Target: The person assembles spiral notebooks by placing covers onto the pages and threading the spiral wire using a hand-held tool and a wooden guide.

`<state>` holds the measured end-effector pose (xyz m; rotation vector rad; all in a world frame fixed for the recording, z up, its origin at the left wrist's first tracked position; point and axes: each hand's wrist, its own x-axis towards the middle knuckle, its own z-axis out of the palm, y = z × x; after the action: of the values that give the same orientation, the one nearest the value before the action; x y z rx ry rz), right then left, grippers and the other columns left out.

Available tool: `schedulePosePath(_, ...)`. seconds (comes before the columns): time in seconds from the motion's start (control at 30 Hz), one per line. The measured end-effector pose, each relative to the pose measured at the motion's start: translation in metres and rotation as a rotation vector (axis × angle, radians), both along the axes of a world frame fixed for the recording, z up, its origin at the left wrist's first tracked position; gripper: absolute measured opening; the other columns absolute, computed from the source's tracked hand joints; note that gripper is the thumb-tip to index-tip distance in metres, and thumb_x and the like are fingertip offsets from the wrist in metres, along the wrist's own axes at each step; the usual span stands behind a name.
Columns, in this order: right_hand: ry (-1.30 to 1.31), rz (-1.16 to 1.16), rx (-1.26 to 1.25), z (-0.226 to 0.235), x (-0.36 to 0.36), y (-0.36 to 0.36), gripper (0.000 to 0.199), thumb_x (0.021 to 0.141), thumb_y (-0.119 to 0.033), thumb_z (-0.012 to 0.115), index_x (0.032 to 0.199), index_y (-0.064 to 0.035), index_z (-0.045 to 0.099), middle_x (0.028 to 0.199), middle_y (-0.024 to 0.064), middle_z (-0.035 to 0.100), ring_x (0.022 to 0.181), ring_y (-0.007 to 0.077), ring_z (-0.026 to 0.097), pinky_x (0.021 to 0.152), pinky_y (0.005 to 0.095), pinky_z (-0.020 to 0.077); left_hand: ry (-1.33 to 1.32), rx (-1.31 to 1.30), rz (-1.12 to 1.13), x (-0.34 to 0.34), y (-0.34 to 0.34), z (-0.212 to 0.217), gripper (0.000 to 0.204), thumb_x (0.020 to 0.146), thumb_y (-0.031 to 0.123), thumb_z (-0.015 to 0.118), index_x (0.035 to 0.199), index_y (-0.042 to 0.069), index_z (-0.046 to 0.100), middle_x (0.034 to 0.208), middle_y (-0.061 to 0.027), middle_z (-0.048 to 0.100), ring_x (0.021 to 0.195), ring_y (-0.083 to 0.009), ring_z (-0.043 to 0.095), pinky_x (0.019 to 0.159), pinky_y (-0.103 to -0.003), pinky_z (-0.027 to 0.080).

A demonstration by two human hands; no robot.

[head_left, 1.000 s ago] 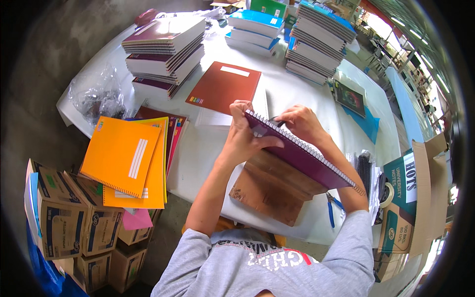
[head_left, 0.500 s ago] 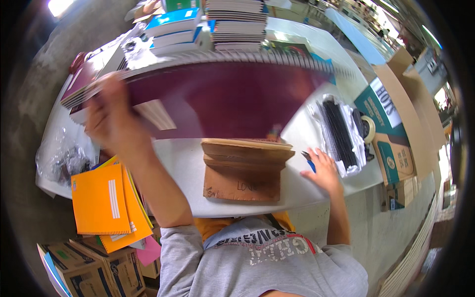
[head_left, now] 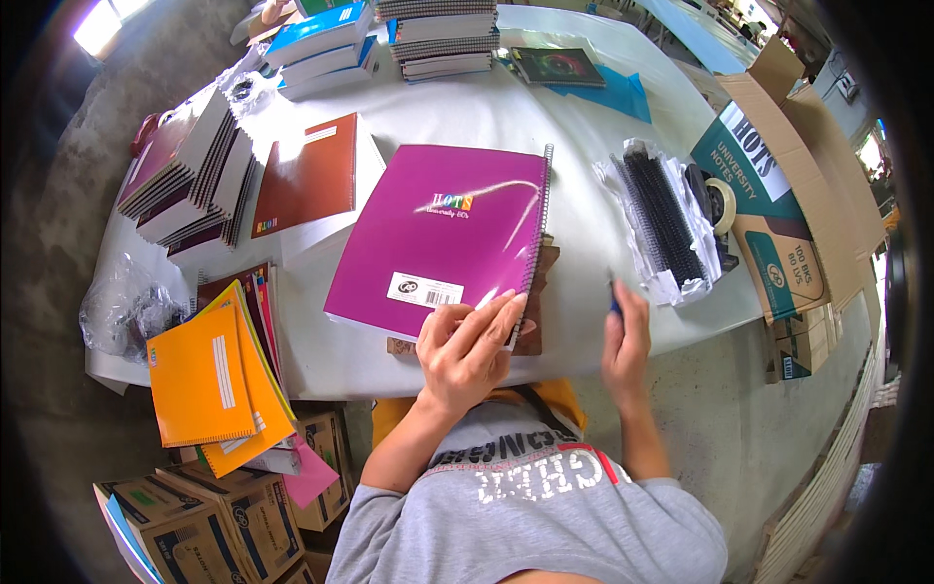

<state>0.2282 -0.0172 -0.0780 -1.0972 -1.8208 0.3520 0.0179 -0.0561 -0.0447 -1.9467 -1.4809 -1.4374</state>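
Observation:
A magenta spiral notebook (head_left: 443,238) lies flat on the white table (head_left: 584,165), cover up, its spiral along the right side. It rests partly on a brown stack (head_left: 545,292) that shows at its right edge. My left hand (head_left: 469,348) grips the notebook's near right corner, fingers spread over the cover. My right hand (head_left: 628,343) hovers at the table's near edge, just right of the notebook, closed on a small blue object (head_left: 615,306) that I cannot identify.
A red-brown notebook (head_left: 306,175) lies left of the magenta one. Notebook stacks stand at the far left (head_left: 190,175) and at the back (head_left: 438,34). Orange notebooks (head_left: 209,380) overhang the left edge. Bagged black binding coils (head_left: 666,219) and cardboard boxes (head_left: 778,195) are to the right.
The magenta notebook, held up in both hands a second ago and then swung across by my left hand, now lies flat on the table. My right hand has left it and moved to the near edge.

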Motion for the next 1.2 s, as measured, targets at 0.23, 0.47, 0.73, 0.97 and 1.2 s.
schedulePosePath(0.23, -0.153, 0.162, 0.094, 0.052, -0.029, -0.045, 0.042, 0.074, -0.02, 0.072, 0.115, -0.0181, 0.062, 0.107, 0.0091, 0.052, 0.101, 0.0258, 0.05, 0.089, 0.0434, 0.0377, 0.049, -0.021, -0.014, 0.004, 0.002, 0.005, 0.052, 0.056, 0.0, 0.059, 0.106, 0.013, 0.068, 0.096, 0.004, 0.067, 0.063, -0.0116, 0.052, 0.059, -0.024, 0.041)
schedulePosePath(0.47, -0.129, 0.236, 0.012, 0.046, -0.03, -0.039, 0.044, 0.076, -0.018, 0.071, 0.118, -0.0187, 0.059, 0.104, 0.0093, 0.051, 0.095, 0.0252, 0.052, 0.084, 0.0403, 0.0409, 0.068, -0.021, 0.002, 0.006, 0.002, 0.005, 0.053, 0.056, 0.001, 0.06, 0.107, 0.015, 0.067, 0.096, 0.0048, 0.067, 0.061, -0.0108, 0.05, 0.058, -0.024, 0.04)
schedulePosePath(0.73, -0.028, 0.313, -0.094, 0.042, -0.035, -0.043, 0.044, 0.078, -0.017, 0.07, 0.12, -0.0169, 0.058, 0.103, 0.0113, 0.051, 0.092, 0.0265, 0.052, 0.078, 0.0368, 0.045, 0.072, -0.048, 0.009, 0.005, 0.001, -0.001, 0.056, 0.056, 0.003, 0.058, 0.109, 0.016, 0.067, 0.1, 0.0063, 0.066, 0.065, -0.0097, 0.049, 0.06, -0.023, 0.039)
schedulePosePath(0.97, 0.028, 0.225, -0.017, 0.04, -0.033, -0.04, 0.041, 0.075, -0.015, 0.071, 0.115, -0.0139, 0.061, 0.106, 0.0123, 0.051, 0.091, 0.0273, 0.051, 0.08, 0.0373, 0.0424, 0.06, -0.049, 0.01, 0.006, 0.001, -0.003, 0.057, 0.055, 0.004, 0.058, 0.11, 0.015, 0.066, 0.102, 0.0068, 0.066, 0.066, -0.0087, 0.049, 0.06, -0.023, 0.038)
schedulePosePath(1.2, 0.109, 0.418, -0.289, 0.043, -0.028, -0.038, 0.036, 0.084, -0.017, 0.063, 0.119, -0.0127, 0.057, 0.098, 0.0157, 0.056, 0.082, 0.0281, 0.058, 0.069, 0.034, 0.0476, 0.037, -0.024, -0.005, 0.01, 0.004, -0.002, 0.06, 0.047, 0.001, 0.055, 0.105, 0.011, 0.069, 0.099, 0.0015, 0.068, 0.062, -0.0111, 0.046, 0.063, -0.025, 0.037)
